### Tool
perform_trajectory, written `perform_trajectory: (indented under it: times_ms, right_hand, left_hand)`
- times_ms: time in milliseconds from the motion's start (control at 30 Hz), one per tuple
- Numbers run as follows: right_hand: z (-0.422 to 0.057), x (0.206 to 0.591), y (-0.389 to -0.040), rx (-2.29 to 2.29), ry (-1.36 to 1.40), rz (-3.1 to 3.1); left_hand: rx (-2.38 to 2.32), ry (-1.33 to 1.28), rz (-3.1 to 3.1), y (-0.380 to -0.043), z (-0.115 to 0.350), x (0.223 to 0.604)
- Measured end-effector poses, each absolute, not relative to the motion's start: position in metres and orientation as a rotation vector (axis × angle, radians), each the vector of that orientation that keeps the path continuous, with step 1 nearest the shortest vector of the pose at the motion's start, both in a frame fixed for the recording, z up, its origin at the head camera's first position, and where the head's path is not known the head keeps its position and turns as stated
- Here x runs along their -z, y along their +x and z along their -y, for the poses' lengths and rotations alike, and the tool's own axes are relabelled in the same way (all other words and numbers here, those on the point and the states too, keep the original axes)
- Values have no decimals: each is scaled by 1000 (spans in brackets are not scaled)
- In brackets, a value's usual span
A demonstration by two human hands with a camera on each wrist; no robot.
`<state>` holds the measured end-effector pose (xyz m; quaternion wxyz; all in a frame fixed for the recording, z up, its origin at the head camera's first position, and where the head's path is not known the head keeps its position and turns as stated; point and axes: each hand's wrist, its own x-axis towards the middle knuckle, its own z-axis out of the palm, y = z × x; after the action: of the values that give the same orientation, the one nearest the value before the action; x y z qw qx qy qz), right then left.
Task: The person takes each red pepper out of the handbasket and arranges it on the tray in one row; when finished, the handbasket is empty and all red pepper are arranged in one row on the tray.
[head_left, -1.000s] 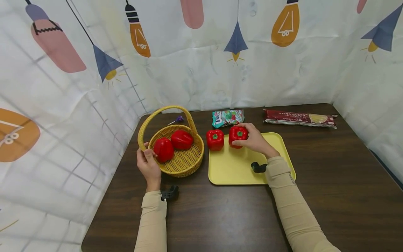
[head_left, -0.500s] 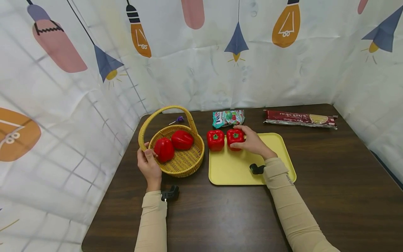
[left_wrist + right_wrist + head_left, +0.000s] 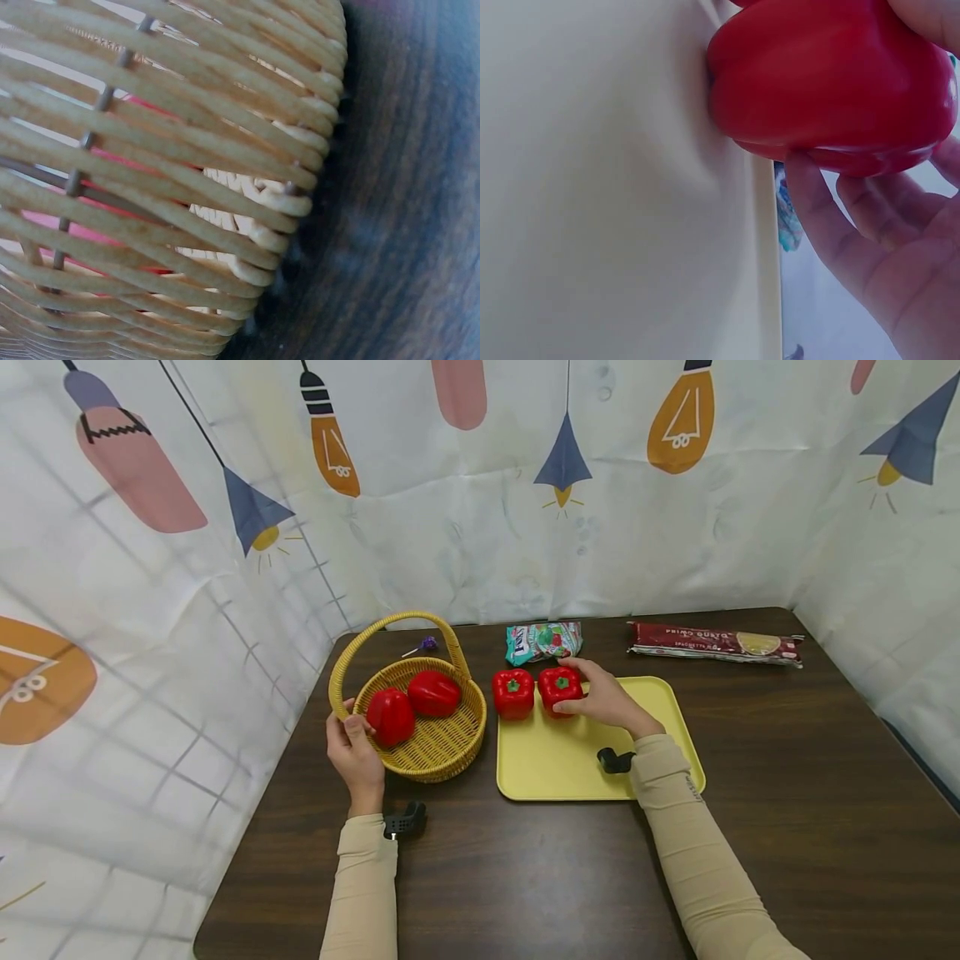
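At the left of the head view, my left hand [image 3: 356, 762] grips the wicker basket [image 3: 457, 752] where its arched handle meets the rim. Two red bell peppers lie inside, one pepper [image 3: 391, 717] near the hand and another pepper [image 3: 434, 693] behind it. My right hand [image 3: 609, 697] holds a red bell pepper [image 3: 558, 687] between thumb and fingers, at the back edge of the yellow tray [image 3: 558, 768]. Just left of it stands another red bell pepper [image 3: 513, 695], stem up. The right wrist view shows fingertips against the held pepper [image 3: 825, 82]. Woven basket wall [image 3: 165, 180] fills most of the left wrist view.
Behind the tray lies a teal candy bag [image 3: 543, 642]. A dark red spaghetti pack [image 3: 712, 643] rests at the back right of the brown table [image 3: 517, 877]. A purple lollipop [image 3: 427, 644] lies behind the basket. A printed white curtain [image 3: 480, 543] encloses the table.
My right hand has shifted slightly left with the pepper, bringing it closer to the one beside it. The left hand and basket have stayed in place.
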<state>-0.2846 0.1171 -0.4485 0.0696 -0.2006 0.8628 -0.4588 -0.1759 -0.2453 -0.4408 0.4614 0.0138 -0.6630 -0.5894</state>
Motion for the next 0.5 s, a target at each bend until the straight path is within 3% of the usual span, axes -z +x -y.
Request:
perform_trajectory:
  times_ms: [500]
  right_hand:
    - [-108,451,-284,1402,-511,-2612]
  left_hand:
    - [1454,36,1635,-174,244,440]
